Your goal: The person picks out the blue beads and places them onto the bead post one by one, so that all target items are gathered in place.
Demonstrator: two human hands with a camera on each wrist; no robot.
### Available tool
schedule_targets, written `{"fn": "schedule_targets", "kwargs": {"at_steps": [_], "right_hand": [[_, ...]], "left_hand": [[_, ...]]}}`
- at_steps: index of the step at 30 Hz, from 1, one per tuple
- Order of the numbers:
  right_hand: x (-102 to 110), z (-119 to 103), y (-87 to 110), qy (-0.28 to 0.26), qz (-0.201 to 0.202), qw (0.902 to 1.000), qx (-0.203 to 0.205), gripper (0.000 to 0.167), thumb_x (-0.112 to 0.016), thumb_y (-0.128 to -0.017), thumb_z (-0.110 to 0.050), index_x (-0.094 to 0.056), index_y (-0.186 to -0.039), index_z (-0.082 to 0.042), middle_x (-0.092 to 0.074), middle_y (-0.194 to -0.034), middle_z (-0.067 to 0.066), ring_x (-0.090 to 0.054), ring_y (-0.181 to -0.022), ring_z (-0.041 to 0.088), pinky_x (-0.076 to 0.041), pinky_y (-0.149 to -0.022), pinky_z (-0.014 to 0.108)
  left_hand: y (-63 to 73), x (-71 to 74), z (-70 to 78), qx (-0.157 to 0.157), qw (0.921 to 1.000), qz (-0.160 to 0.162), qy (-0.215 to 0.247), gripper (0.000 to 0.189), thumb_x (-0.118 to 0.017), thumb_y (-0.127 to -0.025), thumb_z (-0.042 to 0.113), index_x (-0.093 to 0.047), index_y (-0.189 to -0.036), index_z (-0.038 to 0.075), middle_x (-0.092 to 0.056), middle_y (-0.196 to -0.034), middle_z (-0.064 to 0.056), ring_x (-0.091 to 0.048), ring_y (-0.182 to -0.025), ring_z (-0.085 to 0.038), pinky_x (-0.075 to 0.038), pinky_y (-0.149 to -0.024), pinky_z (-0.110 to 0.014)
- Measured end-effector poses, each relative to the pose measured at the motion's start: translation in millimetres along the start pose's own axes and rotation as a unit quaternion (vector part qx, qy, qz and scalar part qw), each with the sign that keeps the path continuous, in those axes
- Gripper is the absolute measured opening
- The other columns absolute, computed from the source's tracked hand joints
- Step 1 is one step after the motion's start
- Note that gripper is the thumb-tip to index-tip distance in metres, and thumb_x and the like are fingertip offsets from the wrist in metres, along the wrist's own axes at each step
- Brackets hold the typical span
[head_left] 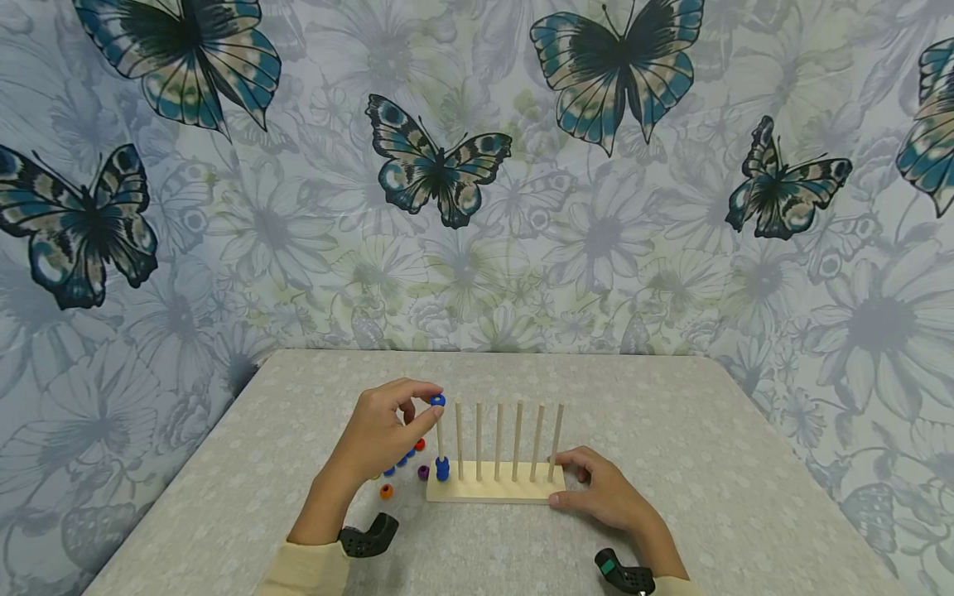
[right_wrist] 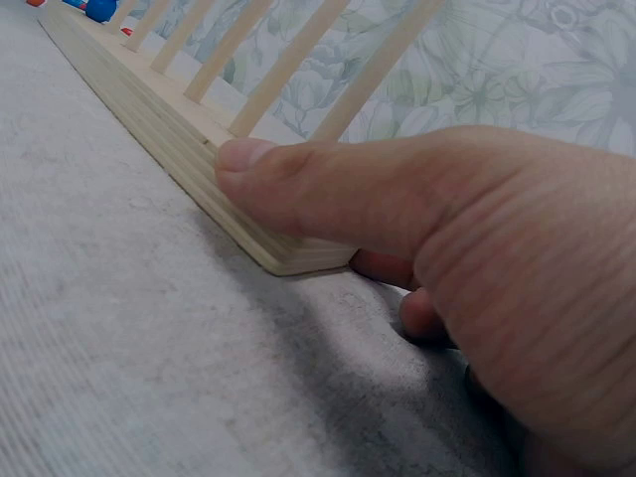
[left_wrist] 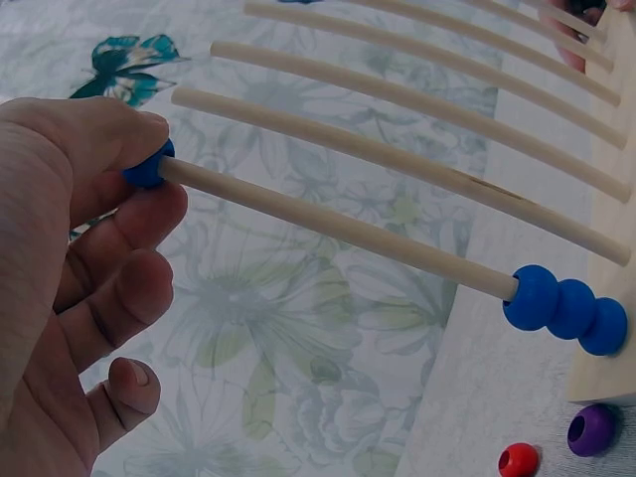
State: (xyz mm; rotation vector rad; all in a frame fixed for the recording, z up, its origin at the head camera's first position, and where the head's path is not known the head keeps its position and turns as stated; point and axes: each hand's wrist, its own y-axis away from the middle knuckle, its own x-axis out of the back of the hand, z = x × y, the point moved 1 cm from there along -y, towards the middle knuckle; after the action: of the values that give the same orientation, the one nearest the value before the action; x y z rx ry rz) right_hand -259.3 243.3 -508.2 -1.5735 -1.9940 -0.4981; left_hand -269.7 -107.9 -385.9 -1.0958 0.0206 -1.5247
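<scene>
A wooden peg stand [head_left: 495,494] with several upright dowels is on the table. My left hand [head_left: 389,426] pinches a blue bead [left_wrist: 149,167] between thumb and fingertips at the top of the leftmost dowel [left_wrist: 338,227]. In the left wrist view, the dowel's tip meets the bead. Three blue beads [left_wrist: 564,308] sit stacked at the foot of that same dowel; the other dowels carry none. At the stand's right end, my right hand [head_left: 602,488] grips the base, its thumb [right_wrist: 288,184] against the front edge and the fingers behind.
Loose beads lie left of the stand: an orange bead [head_left: 386,492], a purple bead [left_wrist: 592,429], a red bead [left_wrist: 519,460] and several blue ones, partly behind my left hand. A patterned cloth covers the table [head_left: 633,397]. Behind it hangs a butterfly-print backdrop [head_left: 469,281].
</scene>
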Motion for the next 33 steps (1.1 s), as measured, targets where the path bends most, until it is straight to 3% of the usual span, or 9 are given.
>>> {"fn": "schedule_targets", "kwargs": {"at_steps": [19,33], "right_hand": [[-0.8,1.7,-0.3,0.003,-0.003,1.0000,-0.003,0.054,-0.087,-0.074,-0.041,-0.067,-0.122,-0.026,-0.059,-0.103,-0.004,-0.045,-0.092,0.018,-0.039,-0.076,0.027],[-0.3,2.0,-1.8,0.004,-0.001,1.0000,-0.004,0.055,-0.088,-0.074,-0.041,-0.067,-0.122,-0.025,-0.060,-0.106,-0.005,-0.045,-0.093,0.017,-0.040,-0.077,0.027]], "left_hand": [[0.8,0.0,-2.5,0.012,0.9998,-0.016,0.003,0.022,-0.076,-0.090,0.026,-0.073,-0.112,0.028,-0.072,-0.100,0.009,-0.051,-0.054,-0.005,-0.037,-0.040,-0.024],[-0.5,0.8,-2.7,0.013,0.9998,-0.010,-0.011,0.018,-0.074,-0.092,0.032,-0.073,-0.109,0.030,-0.069,-0.096,0.016,-0.049,-0.054,-0.006,-0.037,-0.042,-0.024]]}}
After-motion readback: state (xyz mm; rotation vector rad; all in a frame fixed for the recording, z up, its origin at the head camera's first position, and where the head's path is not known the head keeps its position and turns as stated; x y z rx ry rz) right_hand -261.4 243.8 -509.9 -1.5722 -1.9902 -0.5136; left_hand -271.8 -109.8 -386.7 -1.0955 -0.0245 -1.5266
